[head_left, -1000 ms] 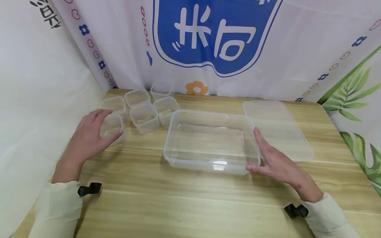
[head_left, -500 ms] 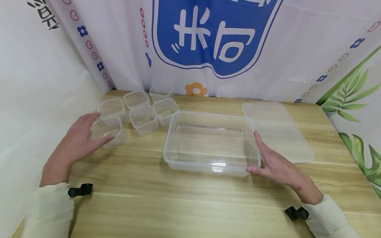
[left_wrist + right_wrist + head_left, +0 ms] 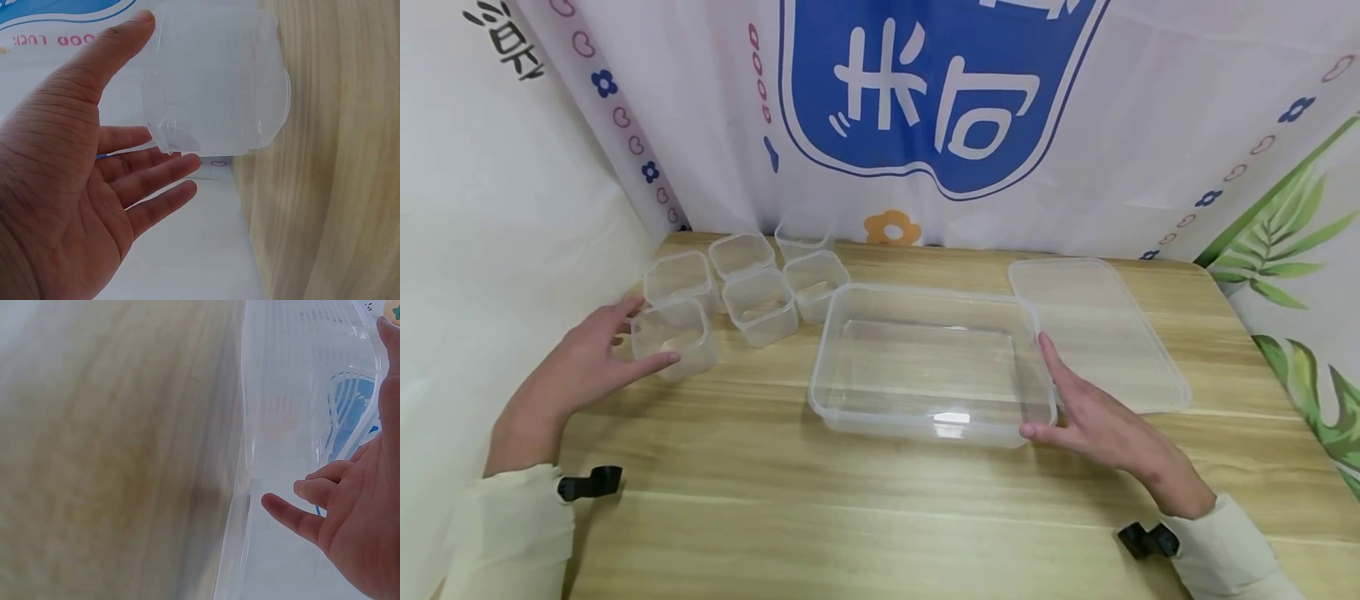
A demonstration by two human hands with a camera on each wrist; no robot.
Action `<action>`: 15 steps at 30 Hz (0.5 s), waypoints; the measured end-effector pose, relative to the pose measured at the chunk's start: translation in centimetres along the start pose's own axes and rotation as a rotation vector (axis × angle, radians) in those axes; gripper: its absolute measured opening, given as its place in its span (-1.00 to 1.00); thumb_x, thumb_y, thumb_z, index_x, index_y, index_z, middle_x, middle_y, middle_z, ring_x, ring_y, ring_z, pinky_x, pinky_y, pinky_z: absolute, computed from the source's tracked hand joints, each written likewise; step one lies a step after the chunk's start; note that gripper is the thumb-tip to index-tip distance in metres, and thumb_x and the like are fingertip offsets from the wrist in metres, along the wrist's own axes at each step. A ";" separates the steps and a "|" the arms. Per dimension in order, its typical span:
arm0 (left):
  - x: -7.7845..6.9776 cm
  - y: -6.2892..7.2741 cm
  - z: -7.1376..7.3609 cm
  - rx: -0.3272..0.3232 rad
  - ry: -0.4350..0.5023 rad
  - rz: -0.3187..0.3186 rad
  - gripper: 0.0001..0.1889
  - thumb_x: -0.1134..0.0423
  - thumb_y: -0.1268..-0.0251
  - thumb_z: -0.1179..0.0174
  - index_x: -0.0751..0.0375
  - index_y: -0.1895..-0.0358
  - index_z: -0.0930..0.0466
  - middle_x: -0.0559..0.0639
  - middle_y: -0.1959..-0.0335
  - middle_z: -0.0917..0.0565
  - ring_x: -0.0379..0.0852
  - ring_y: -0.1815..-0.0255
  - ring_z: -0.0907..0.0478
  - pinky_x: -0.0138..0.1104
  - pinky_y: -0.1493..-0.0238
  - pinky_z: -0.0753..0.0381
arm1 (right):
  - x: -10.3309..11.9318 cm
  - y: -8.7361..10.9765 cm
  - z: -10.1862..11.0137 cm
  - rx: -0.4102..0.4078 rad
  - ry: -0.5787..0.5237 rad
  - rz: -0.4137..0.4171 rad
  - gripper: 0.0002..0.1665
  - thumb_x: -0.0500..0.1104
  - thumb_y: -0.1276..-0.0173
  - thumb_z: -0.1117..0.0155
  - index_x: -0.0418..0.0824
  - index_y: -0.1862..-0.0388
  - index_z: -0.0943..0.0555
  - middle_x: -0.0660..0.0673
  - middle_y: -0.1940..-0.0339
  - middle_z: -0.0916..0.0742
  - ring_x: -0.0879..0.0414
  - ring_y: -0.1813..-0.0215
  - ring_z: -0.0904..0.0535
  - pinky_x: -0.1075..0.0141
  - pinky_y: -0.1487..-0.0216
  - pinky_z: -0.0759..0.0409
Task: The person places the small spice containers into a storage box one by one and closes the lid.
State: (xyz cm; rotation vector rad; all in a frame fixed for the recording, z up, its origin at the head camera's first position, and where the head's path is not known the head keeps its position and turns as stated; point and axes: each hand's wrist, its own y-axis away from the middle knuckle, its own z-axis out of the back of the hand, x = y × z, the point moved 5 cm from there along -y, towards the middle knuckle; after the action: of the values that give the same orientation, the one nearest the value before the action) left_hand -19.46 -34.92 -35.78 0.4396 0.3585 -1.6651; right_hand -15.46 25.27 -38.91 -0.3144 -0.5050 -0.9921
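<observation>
From the head view, six small clear tubs (image 3: 760, 308) stand at the left of the table (image 3: 850, 533), and the big clear box (image 3: 917, 427) stands in the middle, its lid (image 3: 1105, 329) lying flat just to the right. The left hand (image 3: 576, 358) is spread beside the nearest tub (image 3: 697, 350), thumb and fingers apart, clamped on nothing. The right hand (image 3: 1097, 412) is at the box's right end, fingers straight along the rim, not wrapped round it. The work looks to be at an early stage: the lid is off, nothing shows inside the box, all six tubs are outside it, and none is gripped yet

In the left wrist view, thumb and fingers stand wide apart at the tub's side; whether skin touches plastic, I cannot tell

In the right wrist view, the fingers are loosely extended by the box's wall; how firmly they press cannot be made out
</observation>
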 end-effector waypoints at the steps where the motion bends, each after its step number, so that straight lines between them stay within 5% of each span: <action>1: 0.0 0.0 0.0 0.001 -0.004 -0.002 0.12 -0.18 -0.26 -0.42 0.47 -0.60 0.01 0.55 -0.38 -0.27 0.51 -0.26 -0.36 0.35 -0.12 -0.36 | 0.0 0.0 0.0 0.000 0.001 0.000 0.42 0.12 -0.38 -0.46 -0.10 -0.69 0.46 -0.32 -0.68 0.08 -0.35 -0.57 -0.09 -0.21 -0.46 -0.18; 15: 0.9 -0.6 -0.3 0.014 -0.018 -0.005 0.02 -0.18 -0.30 -0.39 0.48 -0.55 -0.14 0.55 -0.39 -0.26 0.49 -0.22 -0.39 0.34 -0.09 -0.41 | 0.1 0.1 0.0 0.005 -0.005 -0.009 0.42 0.13 -0.38 -0.45 -0.14 -0.69 0.44 -0.34 -0.68 0.05 -0.37 -0.56 -0.12 -0.26 -0.42 -0.22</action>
State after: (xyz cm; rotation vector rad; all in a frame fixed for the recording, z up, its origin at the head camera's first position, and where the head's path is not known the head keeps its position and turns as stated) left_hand -20.11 -35.50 -36.44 0.4350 0.3350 -1.6762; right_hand -15.34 25.24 -38.88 -0.3104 -0.5137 -0.9989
